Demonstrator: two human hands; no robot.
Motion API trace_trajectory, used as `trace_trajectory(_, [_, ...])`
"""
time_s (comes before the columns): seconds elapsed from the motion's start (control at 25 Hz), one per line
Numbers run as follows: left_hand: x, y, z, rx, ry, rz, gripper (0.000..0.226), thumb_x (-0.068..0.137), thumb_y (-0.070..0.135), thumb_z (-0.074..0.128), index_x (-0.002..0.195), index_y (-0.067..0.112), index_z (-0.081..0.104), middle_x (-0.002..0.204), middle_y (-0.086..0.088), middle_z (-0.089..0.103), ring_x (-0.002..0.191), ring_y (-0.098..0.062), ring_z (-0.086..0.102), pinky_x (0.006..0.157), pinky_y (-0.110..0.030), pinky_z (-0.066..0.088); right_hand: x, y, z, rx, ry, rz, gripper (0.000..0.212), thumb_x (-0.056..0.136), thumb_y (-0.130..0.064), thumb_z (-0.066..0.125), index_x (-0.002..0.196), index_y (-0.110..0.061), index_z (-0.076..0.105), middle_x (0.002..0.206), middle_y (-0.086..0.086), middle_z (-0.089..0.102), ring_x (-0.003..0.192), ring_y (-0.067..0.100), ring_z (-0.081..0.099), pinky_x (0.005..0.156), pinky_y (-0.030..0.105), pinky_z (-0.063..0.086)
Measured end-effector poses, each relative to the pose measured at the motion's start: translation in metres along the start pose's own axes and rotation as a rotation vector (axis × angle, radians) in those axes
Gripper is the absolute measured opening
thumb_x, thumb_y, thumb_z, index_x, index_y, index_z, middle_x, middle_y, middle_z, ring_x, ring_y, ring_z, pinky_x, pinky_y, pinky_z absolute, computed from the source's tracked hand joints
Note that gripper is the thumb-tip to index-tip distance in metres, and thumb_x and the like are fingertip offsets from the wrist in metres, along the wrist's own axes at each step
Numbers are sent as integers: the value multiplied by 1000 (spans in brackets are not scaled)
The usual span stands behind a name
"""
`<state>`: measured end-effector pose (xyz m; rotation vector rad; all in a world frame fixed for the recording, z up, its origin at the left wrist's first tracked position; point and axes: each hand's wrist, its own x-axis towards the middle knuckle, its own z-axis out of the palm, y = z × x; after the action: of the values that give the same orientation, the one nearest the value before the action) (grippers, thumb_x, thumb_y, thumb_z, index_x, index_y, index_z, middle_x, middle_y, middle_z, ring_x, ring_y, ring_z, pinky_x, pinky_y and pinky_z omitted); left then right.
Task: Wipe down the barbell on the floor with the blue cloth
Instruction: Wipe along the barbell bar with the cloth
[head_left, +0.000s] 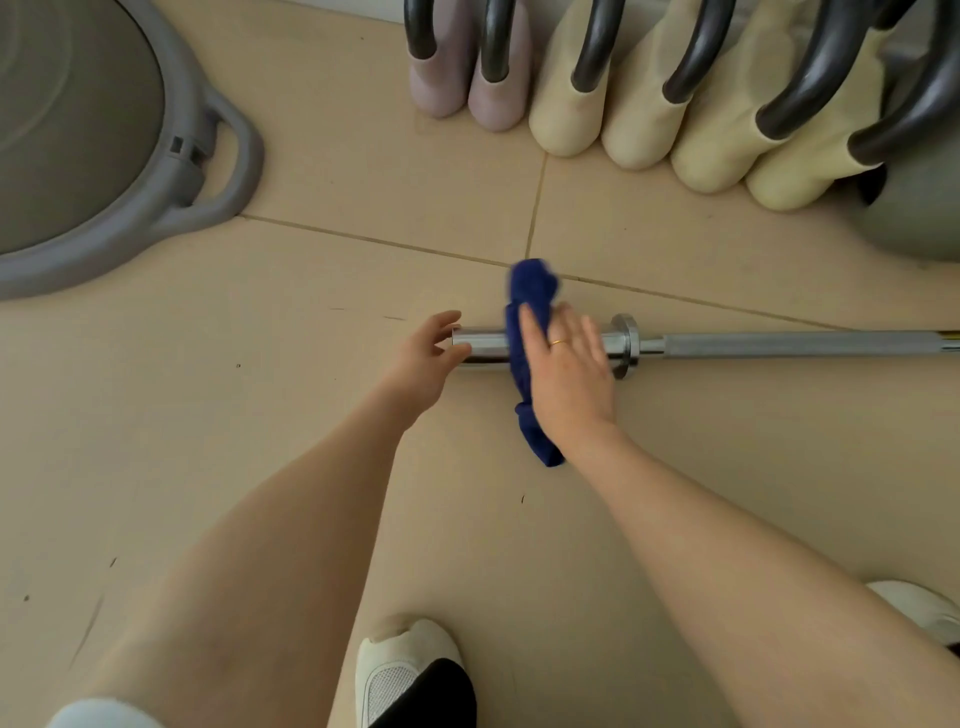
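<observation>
We read this as a gym or home workout room. Evidence: row of pale yellow and pink soft kettlebells with dark curved handles (644, 104) along the top of the frame, grey round balance trainer with moulded loop handle (171, 171) upper left, chrome steel barbell with collared sleeve (727, 345) lying mid-frame on the beige tiled floor with dark grout lines (260, 415). No machines or signage visible, so we can't tell commercial from private.

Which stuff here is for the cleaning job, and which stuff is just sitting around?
For the job: barbell, blue cloth, right hand pressing the cloth on it, left hand at its end.
Just sitting around: kettlebells, grey balance trainer.
</observation>
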<state>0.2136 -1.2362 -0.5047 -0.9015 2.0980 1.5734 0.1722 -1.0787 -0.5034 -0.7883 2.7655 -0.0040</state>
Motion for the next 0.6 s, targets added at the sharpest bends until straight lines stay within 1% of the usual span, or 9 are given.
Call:
trace_trajectory(0.04, [6,4,2,-22,18,-9,40,96,21,48,135,18,43,124,3,48,108,-13,46,94,-26,36,2,4,-5,-19,2,124,93,84,-26,63,150,-13,-1,153,20,21,144,31,15,119,37,0])
trace_trajectory(0.08, [11,8,4,-18,52,-16,37,97,26,45,133,19,45,126,1,49,113,-15,46,98,-29,36,2,1,-7,2,20,150,90,86,-26,62,149,-11,0,152,21,24,143,33,18,119,37,2])
trace_trajectory(0.2, [28,9,9,40,134,-28,38,89,38,40,117,21,58,125,-10,57,118,-31,48,105,-48,38,-6,-21,2,58,23,-175,65,92,-12,41,149,-12,12,153,20,24,143,32,21,118,37,7])
trace_trajectory(0.24, [31,9,10,67,128,-47,37,89,35,38,114,19,58,123,-14,58,117,-35,48,104,-52,38,-5,-19,2,35,35,-275,63,90,-12,41,149,-14,17,154,17,24,143,30,24,118,37,9])
trace_trajectory(0.32, [31,12,10,92,115,-60,36,93,28,35,119,14,56,126,-16,56,120,-35,47,105,-51,36,7,1,-3,-51,58,-304,68,88,-20,49,149,-18,18,156,12,19,144,27,21,118,35,7])
trace_trajectory(0.4, [32,14,9,73,127,-48,40,95,33,36,126,16,53,132,-12,54,124,-31,44,109,-49,33,14,28,-5,-40,8,-64,74,89,-24,53,149,-16,10,157,15,16,146,28,13,118,36,-1])
trace_trajectory(0.48, [32,14,10,100,126,-52,40,97,33,35,128,14,52,134,-13,52,126,-33,42,109,-49,32,8,40,-8,3,53,237,71,92,-19,47,149,-12,5,155,18,18,146,28,11,118,37,-2])
trace_trajectory(0.56, [31,13,11,146,142,-30,38,98,31,31,119,8,54,130,-22,52,121,-42,44,107,-52,34,-2,31,-3,30,44,320,71,93,-20,47,149,-8,5,155,20,18,146,29,11,119,38,1])
trace_trajectory(0.6, [31,13,13,155,160,-31,37,99,29,30,115,6,55,127,-23,52,118,-43,45,105,-52,35,-8,24,-2,48,60,259,71,91,-18,51,148,-5,12,152,23,24,144,32,19,118,38,9])
